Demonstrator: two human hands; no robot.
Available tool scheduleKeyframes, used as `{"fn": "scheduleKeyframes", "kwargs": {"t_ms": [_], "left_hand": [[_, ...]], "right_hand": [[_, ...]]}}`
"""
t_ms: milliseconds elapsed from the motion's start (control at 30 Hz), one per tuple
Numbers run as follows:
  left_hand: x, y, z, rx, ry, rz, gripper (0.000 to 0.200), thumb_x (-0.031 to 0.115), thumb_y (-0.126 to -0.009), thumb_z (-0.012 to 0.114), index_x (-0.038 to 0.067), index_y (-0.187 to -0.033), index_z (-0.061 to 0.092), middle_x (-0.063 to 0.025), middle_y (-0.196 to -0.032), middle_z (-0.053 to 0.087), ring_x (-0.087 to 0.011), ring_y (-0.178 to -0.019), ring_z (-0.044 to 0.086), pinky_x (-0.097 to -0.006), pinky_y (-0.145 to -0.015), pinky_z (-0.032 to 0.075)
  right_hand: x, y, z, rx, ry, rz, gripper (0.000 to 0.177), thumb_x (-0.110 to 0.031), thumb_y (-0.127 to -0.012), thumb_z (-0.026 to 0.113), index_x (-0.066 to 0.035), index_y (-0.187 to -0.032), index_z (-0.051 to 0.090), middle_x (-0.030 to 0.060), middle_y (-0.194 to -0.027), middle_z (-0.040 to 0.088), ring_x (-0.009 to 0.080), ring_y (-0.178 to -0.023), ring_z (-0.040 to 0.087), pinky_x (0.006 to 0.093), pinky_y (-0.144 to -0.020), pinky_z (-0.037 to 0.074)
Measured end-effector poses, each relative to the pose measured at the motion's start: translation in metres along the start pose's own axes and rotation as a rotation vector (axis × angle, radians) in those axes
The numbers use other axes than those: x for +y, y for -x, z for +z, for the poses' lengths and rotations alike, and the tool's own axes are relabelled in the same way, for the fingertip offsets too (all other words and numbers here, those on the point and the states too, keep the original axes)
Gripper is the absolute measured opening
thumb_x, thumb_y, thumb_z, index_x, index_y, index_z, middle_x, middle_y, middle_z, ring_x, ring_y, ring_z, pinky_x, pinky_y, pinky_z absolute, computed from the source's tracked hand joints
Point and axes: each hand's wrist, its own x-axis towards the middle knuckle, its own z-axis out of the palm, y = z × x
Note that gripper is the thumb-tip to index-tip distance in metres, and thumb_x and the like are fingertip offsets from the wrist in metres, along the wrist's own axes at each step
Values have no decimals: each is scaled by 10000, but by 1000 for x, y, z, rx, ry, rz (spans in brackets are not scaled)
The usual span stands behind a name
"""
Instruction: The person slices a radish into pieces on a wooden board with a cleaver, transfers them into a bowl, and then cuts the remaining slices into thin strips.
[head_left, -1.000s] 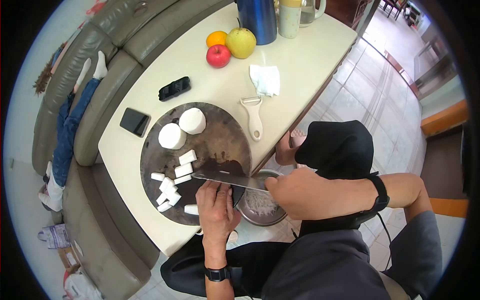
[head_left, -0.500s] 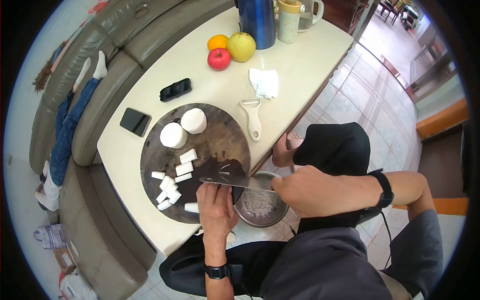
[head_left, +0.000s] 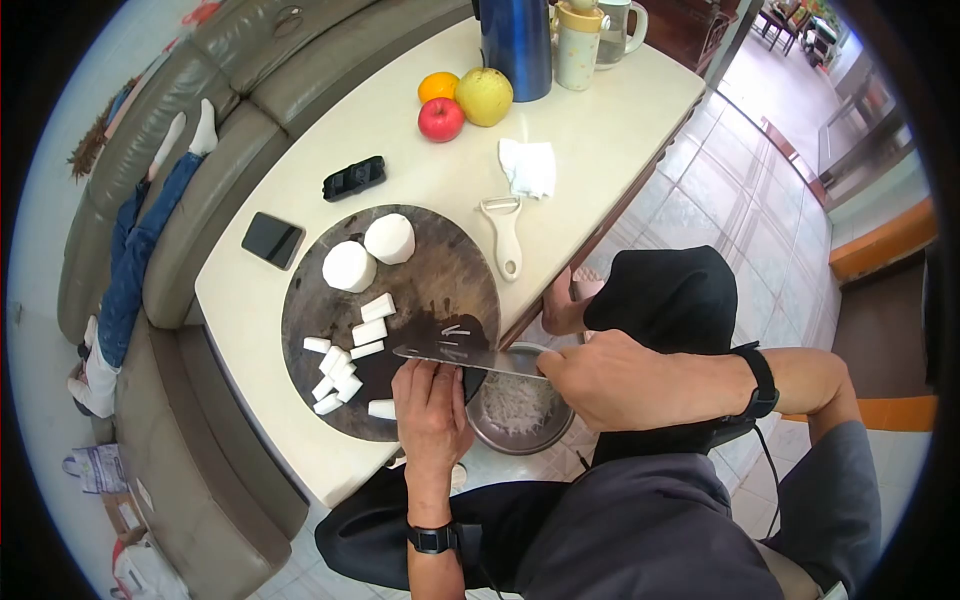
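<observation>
My right hand [head_left: 605, 380] is wrapped round the handle of a knife [head_left: 455, 355], its blade pointing left over the round dark cutting board [head_left: 430, 260]. Against the near side of the blade, my left hand [head_left: 430, 400] presses its bent fingers down on the board; whatever lies under them is hidden. Thin white slivers [head_left: 456, 331] lie just beyond the blade. Several white blocks [head_left: 369, 332] are spread over the board's left part, and two thick white rounds [head_left: 389, 239] sit at its far side. A metal bowl [head_left: 520, 440] holding white shreds is below the table edge.
On the table [head_left: 300, 180] are a phone [head_left: 272, 241], a black object [head_left: 354, 178], a peeler [head_left: 507, 240], a white cloth [head_left: 527, 168], an apple [head_left: 441, 120], other fruit and a blue flask [head_left: 515, 50]. Another person's legs [head_left: 150, 225] rest on the sofa [head_left: 210, 190].
The knife blade has shifted slightly up and left along with my right hand. More slivers show beyond the blade. My left hand has stayed almost in place.
</observation>
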Motion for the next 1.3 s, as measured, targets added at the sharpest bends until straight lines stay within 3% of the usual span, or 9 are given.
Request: {"fn": "scheduleKeyframes", "kwargs": {"t_ms": [100, 167, 400, 567, 667, 767, 1067, 1200, 1300], "left_hand": [[-2, 1, 0, -21, -3, -2, 214, -12, -783, 671, -37, -996, 670, -149, -1045, 621, -360, -1005, 560, -449, -858, 435], [-1, -1, -1, -26, -7, -1, 213, -13, -779, 672, -37, -991, 671, -150, -1046, 622, -360, -1005, 560, -449, -852, 434], [-2, 2, 2, 7, -29, 9, 216, -31, -759, 686, -41, -974, 675, -162, -1038, 625, -375, -993, 574, -445, -864, 458], [-1, 0, 1, 22, -26, 3, 210, -22, -771, 689, -39, -980, 675, -160, -1033, 625, -370, -1021, 577, -443, -877, 459], [0, -2, 0, 13, -34, 8, 198, -20, -778, 684, -41, -975, 673, -163, -1031, 625, -367, -1027, 581, -443, -878, 458], [-2, 2, 2, 27, -20, -1, 193, -24, -773, 677, -40, -966, 674, -165, -1030, 625, -371, -1016, 581, -442, -880, 455], [0, 0, 0, 1, -47, 8, 211, 5, -766, 688, -32, -973, 676, -137, -1038, 620, -351, -987, 570, -438, -843, 445], [-3, 4, 1, -9, -45, -18, 214, 5, -772, 685, -30, -983, 678, -137, -1042, 625, -345, -1006, 573, -436, -857, 448], [0, -1, 1, 24, -44, 1, 203, -11, -775, 682, -27, -977, 681, -139, -1036, 628, -346, -1004, 580, -429, -864, 458]], "right_hand": [[-1, 3, 1, -29, 18, 1, 207, 2, -654, 655, 90, -804, 542, 250, -664, 611, 406, -644, 660, 462, -543, 507], [0, 3, 2, -48, 67, -2, 225, -16, -682, 643, 46, -860, 520, 174, -676, 598, 369, -634, 641, 435, -538, 484], [-6, -18, 6, -41, 9, -32, 246, -12, -679, 656, 106, -877, 569, 245, -707, 629, 394, -691, 673, 448, -557, 512], [-5, -10, 4, -81, 1, 117, 244, -2, -660, 661, 95, -859, 560, 272, -739, 637, 400, -700, 672, 452, -592, 521], [4, -3, 8, -5, 32, 51, 200, -6, -696, 638, 56, -851, 530, 188, -663, 603, 384, -630, 638, 452, -538, 494], [-5, 2, -4, -42, -10, 35, 217, 0, -640, 660, 86, -809, 553, 257, -689, 625, 407, -680, 665, 455, -594, 523], [-3, -9, 1, -86, 58, -36, 228, -7, -662, 660, 99, -846, 578, 255, -711, 633, 393, -708, 679, 443, -583, 527], [-5, -19, 3, -78, 25, 59, 250, -4, -671, 656, 106, -884, 585, 262, -742, 640, 394, -717, 679, 444, -590, 527], [4, -11, 4, -24, 25, 43, 187, -27, -697, 643, 53, -839, 552, 197, -654, 605, 379, -623, 642, 448, -542, 500]]}}
